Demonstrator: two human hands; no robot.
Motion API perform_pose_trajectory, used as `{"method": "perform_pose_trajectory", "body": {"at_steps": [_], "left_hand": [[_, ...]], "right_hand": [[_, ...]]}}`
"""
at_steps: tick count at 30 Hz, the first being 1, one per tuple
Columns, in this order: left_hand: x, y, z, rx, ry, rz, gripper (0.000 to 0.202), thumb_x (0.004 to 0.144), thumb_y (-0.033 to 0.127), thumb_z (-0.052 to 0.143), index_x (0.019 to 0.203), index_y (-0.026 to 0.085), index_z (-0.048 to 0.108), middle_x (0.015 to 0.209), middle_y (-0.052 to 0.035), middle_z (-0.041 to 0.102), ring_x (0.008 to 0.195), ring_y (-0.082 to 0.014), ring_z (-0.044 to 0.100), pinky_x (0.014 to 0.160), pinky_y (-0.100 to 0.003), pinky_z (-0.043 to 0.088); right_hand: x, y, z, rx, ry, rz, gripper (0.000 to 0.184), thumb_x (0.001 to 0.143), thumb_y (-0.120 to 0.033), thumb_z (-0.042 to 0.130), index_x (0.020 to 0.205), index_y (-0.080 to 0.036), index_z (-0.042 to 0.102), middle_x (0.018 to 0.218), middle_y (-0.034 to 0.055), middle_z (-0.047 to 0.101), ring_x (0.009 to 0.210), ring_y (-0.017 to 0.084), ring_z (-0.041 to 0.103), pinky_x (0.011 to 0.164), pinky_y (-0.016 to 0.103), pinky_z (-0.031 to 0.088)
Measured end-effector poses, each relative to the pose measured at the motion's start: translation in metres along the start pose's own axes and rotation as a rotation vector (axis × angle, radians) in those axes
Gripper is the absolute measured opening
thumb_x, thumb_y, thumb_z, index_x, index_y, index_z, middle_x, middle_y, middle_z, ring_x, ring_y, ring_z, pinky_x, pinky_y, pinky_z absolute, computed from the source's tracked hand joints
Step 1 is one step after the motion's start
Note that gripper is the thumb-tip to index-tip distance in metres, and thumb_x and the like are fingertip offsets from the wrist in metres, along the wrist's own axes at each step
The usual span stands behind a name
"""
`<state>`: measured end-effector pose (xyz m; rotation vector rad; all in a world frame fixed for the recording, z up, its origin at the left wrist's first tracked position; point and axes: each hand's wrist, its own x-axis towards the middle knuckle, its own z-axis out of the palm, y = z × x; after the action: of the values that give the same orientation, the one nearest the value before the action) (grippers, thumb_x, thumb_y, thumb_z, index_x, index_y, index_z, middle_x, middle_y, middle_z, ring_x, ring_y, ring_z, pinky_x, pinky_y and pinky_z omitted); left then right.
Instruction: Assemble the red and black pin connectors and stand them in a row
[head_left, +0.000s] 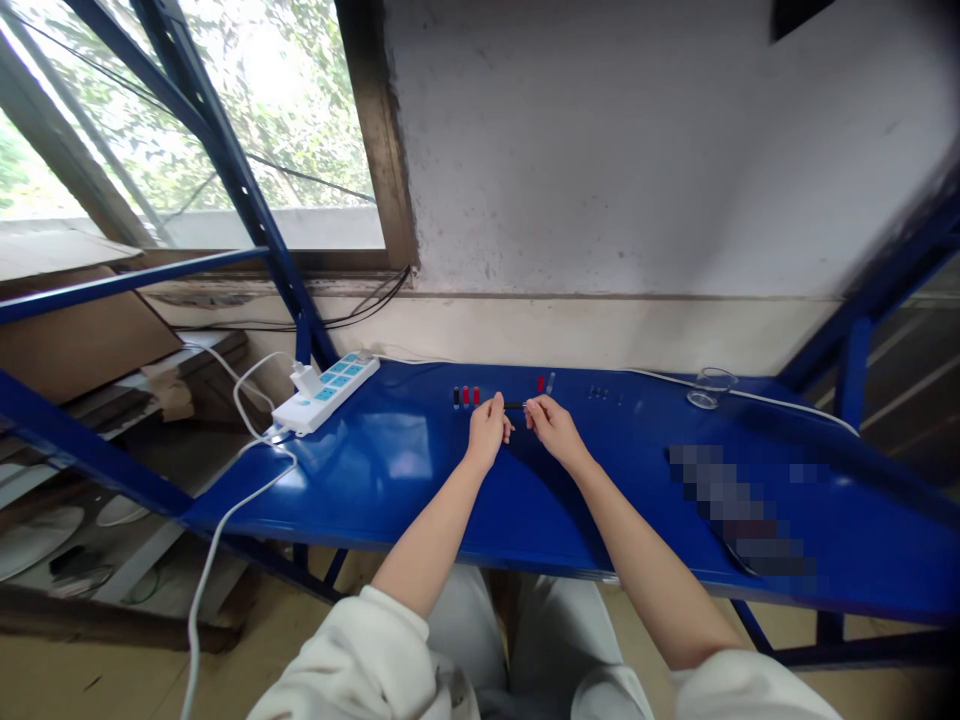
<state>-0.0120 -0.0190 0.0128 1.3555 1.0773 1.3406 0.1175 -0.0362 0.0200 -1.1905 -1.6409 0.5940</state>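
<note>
Over the blue table (360, 500), a thin black tube-like piece (514, 405) lies level between my two hands. My left hand (489, 430) pinches its left end. The fingers of my right hand (553, 428) are closed at its right end, where a small pale tip shows. What the fingertips cover is hidden. Left of my left hand stand a small black-topped piece (456, 397) and two red-topped ones (471, 396). Just beyond my right hand are a small red piece (540, 384) and a clear slim tube (551, 382).
Several tiny clear parts (598, 392) lie to the right, and a clear round cup (703, 398) stands near the wall. A white power strip (330, 392) with a cable sits at the left. A pixelated dark object (739, 510) lies at the right.
</note>
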Motion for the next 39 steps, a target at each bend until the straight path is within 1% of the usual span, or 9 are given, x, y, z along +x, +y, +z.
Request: {"method": "perform_pose_trajectory", "body": {"at_steps": [5,9,11,13,17,21,25,32,39], "left_hand": [[0.004,-0.002,-0.002,-0.042,0.137,0.021,0.042,0.079,0.056,0.039,0.064,0.017,0.042,0.046,0.0047,0.046,0.032,-0.0057,0.041,0.035,-0.018,0.030],[0.006,-0.004,-0.004,-0.040,0.225,0.058,0.039,0.081,0.054,0.038,0.070,0.017,0.045,0.052,0.0045,0.049,0.032,-0.0043,0.039,0.034,-0.018,0.030],[0.005,-0.004,-0.005,-0.018,0.196,0.063,0.038,0.080,0.053,0.041,0.068,0.016,0.046,0.051,0.0045,0.049,0.033,-0.0043,0.040,0.035,-0.017,0.030],[0.004,-0.003,-0.004,0.000,0.122,0.065,0.037,0.078,0.052,0.045,0.068,0.016,0.048,0.050,0.0043,0.049,0.034,-0.0047,0.041,0.036,-0.017,0.031],[0.002,-0.002,-0.001,-0.011,-0.013,0.080,0.035,0.077,0.050,0.049,0.072,0.015,0.052,0.050,0.0039,0.050,0.035,-0.0052,0.043,0.038,-0.018,0.032],[0.002,-0.001,0.000,-0.030,-0.008,0.084,0.033,0.076,0.048,0.050,0.072,0.015,0.053,0.050,0.0043,0.050,0.036,-0.0047,0.042,0.037,-0.017,0.031],[0.002,-0.001,-0.001,0.007,0.025,0.090,0.033,0.075,0.047,0.052,0.069,0.015,0.055,0.049,0.0046,0.047,0.037,-0.0046,0.041,0.038,-0.017,0.031],[0.000,0.002,-0.002,0.079,-0.007,0.119,0.032,0.076,0.045,0.050,0.077,0.015,0.061,0.057,0.0007,0.055,0.045,-0.0065,0.045,0.042,-0.018,0.035],[0.001,0.002,-0.001,0.002,-0.111,0.063,0.032,0.074,0.044,0.053,0.083,0.014,0.061,0.056,0.0019,0.052,0.040,-0.0043,0.040,0.040,-0.017,0.033]], "right_hand": [[0.004,0.009,-0.002,0.024,-0.023,-0.028,0.028,0.083,-0.045,0.040,0.087,-0.019,0.051,0.069,0.0002,0.056,0.052,0.010,0.048,0.053,0.023,0.039],[0.008,0.016,-0.005,0.084,0.051,0.022,0.031,0.080,-0.045,0.043,0.094,-0.019,0.049,0.079,0.0036,0.058,0.056,0.011,0.053,0.055,0.026,0.043],[0.010,0.018,-0.005,0.139,0.100,0.062,0.032,0.079,-0.046,0.045,0.094,-0.019,0.049,0.084,0.0055,0.059,0.063,0.013,0.056,0.056,0.027,0.045],[0.011,0.019,-0.004,0.185,0.127,0.089,0.032,0.077,-0.047,0.047,0.091,-0.019,0.051,0.086,0.0065,0.060,0.071,0.015,0.058,0.058,0.028,0.046],[0.009,0.014,0.001,0.212,0.062,0.121,0.031,0.074,-0.047,0.052,0.085,-0.018,0.054,0.078,0.0047,0.060,0.071,0.016,0.059,0.060,0.029,0.046],[0.006,0.009,0.007,0.237,-0.059,0.149,0.028,0.073,-0.045,0.053,0.081,-0.018,0.054,0.070,0.0020,0.059,0.064,0.015,0.058,0.057,0.027,0.045],[0.005,0.011,0.008,0.181,-0.129,0.113,0.024,0.072,-0.041,0.055,0.077,-0.017,0.056,0.069,0.0014,0.060,0.062,0.013,0.055,0.057,0.026,0.043],[0.005,0.015,0.006,0.169,-0.153,0.048,0.024,0.072,-0.041,0.055,0.073,-0.017,0.056,0.069,0.0015,0.060,0.062,0.012,0.054,0.062,0.027,0.044],[0.005,0.014,0.007,0.188,-0.165,0.085,0.026,0.068,-0.043,0.058,0.071,-0.017,0.055,0.061,-0.0002,0.057,0.052,0.011,0.051,0.050,0.024,0.044]]}}
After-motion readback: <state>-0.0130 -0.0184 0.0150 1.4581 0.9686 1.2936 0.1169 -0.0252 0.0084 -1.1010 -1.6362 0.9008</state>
